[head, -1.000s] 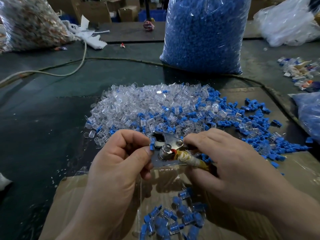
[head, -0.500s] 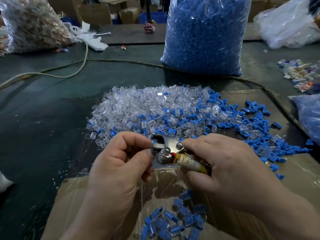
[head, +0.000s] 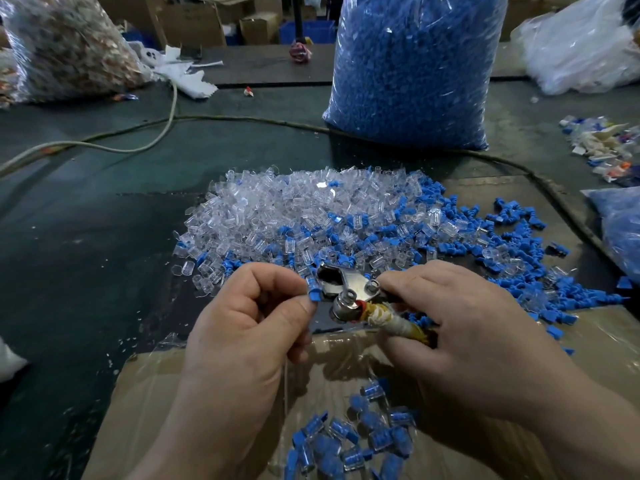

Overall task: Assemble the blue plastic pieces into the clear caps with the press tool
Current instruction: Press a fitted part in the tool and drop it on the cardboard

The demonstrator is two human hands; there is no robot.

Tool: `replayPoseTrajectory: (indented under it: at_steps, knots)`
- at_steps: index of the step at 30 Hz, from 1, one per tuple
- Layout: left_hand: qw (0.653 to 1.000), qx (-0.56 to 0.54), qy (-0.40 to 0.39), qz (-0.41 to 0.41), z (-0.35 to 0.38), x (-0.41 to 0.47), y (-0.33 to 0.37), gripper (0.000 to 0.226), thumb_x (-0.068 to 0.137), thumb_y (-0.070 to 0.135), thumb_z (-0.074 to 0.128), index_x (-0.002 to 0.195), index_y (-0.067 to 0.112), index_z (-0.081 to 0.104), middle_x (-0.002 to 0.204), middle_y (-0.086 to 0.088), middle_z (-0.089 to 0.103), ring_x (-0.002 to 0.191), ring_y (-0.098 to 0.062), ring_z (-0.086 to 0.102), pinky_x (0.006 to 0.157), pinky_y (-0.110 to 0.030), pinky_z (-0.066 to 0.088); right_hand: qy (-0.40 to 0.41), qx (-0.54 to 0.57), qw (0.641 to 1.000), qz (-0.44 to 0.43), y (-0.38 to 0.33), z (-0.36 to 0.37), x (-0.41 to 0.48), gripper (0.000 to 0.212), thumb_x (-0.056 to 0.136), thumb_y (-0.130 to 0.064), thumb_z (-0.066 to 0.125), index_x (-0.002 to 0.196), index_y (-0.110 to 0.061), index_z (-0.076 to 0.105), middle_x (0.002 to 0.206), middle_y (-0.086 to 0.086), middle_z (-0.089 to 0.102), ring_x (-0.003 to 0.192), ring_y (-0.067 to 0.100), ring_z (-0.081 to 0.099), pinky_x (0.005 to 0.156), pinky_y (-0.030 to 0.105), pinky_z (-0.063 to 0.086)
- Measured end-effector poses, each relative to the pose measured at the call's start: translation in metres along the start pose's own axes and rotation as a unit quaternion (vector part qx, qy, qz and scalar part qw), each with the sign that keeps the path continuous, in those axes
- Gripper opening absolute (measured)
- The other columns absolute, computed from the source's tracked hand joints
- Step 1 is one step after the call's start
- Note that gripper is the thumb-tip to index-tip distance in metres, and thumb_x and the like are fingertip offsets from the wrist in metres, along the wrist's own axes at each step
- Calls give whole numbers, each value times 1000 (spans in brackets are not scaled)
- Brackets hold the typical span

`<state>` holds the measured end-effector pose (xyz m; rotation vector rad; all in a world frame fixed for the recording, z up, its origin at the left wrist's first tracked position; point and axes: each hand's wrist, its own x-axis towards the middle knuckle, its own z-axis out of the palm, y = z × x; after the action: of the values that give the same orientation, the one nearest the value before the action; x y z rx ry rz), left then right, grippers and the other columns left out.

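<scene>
A: Hazard logged. The blue piece (head: 314, 295) sat at the very lip of the press tool (head: 349, 289), at its 9 o'clock side. If it went in tilted, a squeeze would likely jam or crush it. A slip would drop it among the finished pieces (head: 346, 441) at 6 o'clock.

B: Fingertips lay close to the tool's mouth as well, so closing it risked a pinch.

A: Grip?

B: The left hand (head: 242, 327) had thumb and forefinger pressed together on the blue piece, the other fingers curled under. The right hand (head: 460, 327) was wrapped round the taped handle (head: 391, 318). The tool's mouth looked open. Whether a cap was already seated could not be told.

A: Loose clear caps (head: 294, 209) were heaped at 12 o'clock.
</scene>
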<state>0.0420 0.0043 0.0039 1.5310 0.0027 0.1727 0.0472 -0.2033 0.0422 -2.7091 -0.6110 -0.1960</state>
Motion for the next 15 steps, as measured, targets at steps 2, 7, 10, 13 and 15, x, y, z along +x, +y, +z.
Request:
replayPoseTrajectory:
  at_steps: [2,7,10,13,15]
  knots:
    - [1000,17,4,0,0,0,2,28,85,0,69,80,28,71,65,2,65,53,-9,59,47,-21,50,-6,3,1000,3,0,0,0,62,77,-63,43,125,-30,61,103,-21,63,95,5,56,85,30,49]
    - [999,46,-6,-3,2,-3,6,27,84,3,70,80,30,72,66,0,68,51,-11,60,49,-21,51,-17,-7,1000,-7,-3,3,0,57,79,-62,45,125,-31,59,103,-21,64,95,7,58,85,29,49]
    - [999,44,-5,-12,3,-4,8,30,84,3,70,78,32,72,66,0,68,50,-9,60,47,-19,50,-13,-7,1000,-8,-4,2,1,53,79,-61,46,120,-31,62,94,-21,65,86,6,59,78,32,53]
    - [999,42,9,-28,4,-4,9,28,85,3,69,77,30,71,62,0,66,49,-9,59,46,-20,49,-8,-18,1000,8,-2,1,0,54,77,-61,47,120,-31,62,96,-20,66,88,7,60,80,31,51]
    - [997,10,30,-64,2,-2,8,25,88,1,66,78,24,70,56,-4,61,45,-12,55,43,-22,48,-12,-49,998,25,1,3,1,61,76,-67,42,122,-32,60,101,-19,65,93,9,58,83,29,46]
